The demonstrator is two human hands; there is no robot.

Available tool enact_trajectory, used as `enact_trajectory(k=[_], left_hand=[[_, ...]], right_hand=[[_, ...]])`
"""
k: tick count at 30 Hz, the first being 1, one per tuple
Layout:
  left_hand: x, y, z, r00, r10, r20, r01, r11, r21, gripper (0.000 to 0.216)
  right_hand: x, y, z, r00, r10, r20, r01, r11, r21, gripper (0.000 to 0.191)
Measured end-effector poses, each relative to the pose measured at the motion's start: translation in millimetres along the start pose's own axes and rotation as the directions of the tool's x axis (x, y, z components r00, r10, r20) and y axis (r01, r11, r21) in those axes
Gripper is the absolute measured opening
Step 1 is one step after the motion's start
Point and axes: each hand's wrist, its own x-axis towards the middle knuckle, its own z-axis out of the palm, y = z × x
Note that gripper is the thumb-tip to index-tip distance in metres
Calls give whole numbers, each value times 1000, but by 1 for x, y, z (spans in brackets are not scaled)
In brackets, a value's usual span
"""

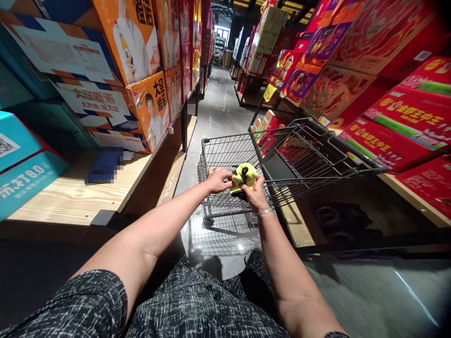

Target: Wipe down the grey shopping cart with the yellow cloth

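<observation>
A crumpled yellow cloth item [249, 172] with black parts is held above the shopping cart [229, 141]. My right hand [256, 195] is closed around its right and lower side, thumb on the front. On its left side, the bent fingers of my left hand [219, 180] pinch at the edge. What exactly the cloth item is cannot be made out. Beneath both hands, the dark wire cart stands tilted across the aisle with bare wire mesh showing.
Orange drink cartons [148, 112] are stacked on the wooden shelf [105, 188] at left, near a turquoise box [28, 164] and a dark blue flat item [104, 165]. Red gift boxes [398, 126] line the right shelf. A grey-floored aisle [225, 89] runs ahead.
</observation>
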Motion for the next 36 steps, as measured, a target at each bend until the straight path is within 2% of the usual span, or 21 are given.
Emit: enact_trajectory(k=[2, 4, 6, 8, 10, 13, 15, 17, 20, 24, 27, 30, 34, 36], left_hand=[[5, 5, 6, 999, -4, -39, 2, 999, -46, 14], [11, 7, 12, 998, 2, -57, -8, 995, -97, 14], [15, 5, 16, 999, 30, -31, -35, 985, -166, 13], [17, -1, 14, 995, 88, 36, -79, 976, -203, 13], [15, -9, 9, 987, 127, 99, -112, 984, -139, 16], [5, -25, 0, 993, 50, 104, -58, 995, 80, 32], [-3, -34, -4, 995, -16, 98, -5, 978, 207, 37], [-9, -40, -5, 991, -23, 135, -15, 961, 275, 37], [-11, -44, -6, 984, -27, 175, -16, 970, 241, 45], [-5, -41, -10, 971, -107, 215, 70, 982, 175, 52], [-4, -38, -13, 963, -132, 236, 79, 972, 221, 49], [-6, -38, -16, 959, -87, 269, 20, 970, 243, 46], [-7, -41, -19, 968, -80, 239, 52, 991, 122, 52], [-6, -42, -18, 972, -116, 206, 106, 993, 59, 58]], right_hand=[[0, -2, 0, 996, -91, 7, 91, 989, -117, 72], [0, -6, 0, 980, -194, 34, 195, 940, -281, 75], [-1, -11, -1, 954, -291, 68, 289, 843, -455, 82], [0, -15, -3, 927, -359, 113, 353, 724, -593, 80], [0, -18, -5, 909, -393, 142, 374, 616, -693, 69], [0, -11, 0, 882, -438, 174, 384, 455, -803, 61], [-4, 2, 9, 857, -473, 204, 395, 349, -850, 59], [-11, 23, 21, 837, -498, 226, 401, 278, -873, 55], [-26, 65, 37, 840, -465, 277, 423, 243, -873, 50], [-45, 118, 55, 871, -234, 432, 483, 247, -840, 39], [-55, 134, 68, 859, -101, 502, 509, 261, -820, 30], [-55, 118, 72, 855, -162, 493, 519, 274, -810, 32], [-38, 55, 58, 816, -459, 350, 515, 307, -800, 49], [-25, 22, 51, 815, -525, 246, 461, 329, -824, 62]])
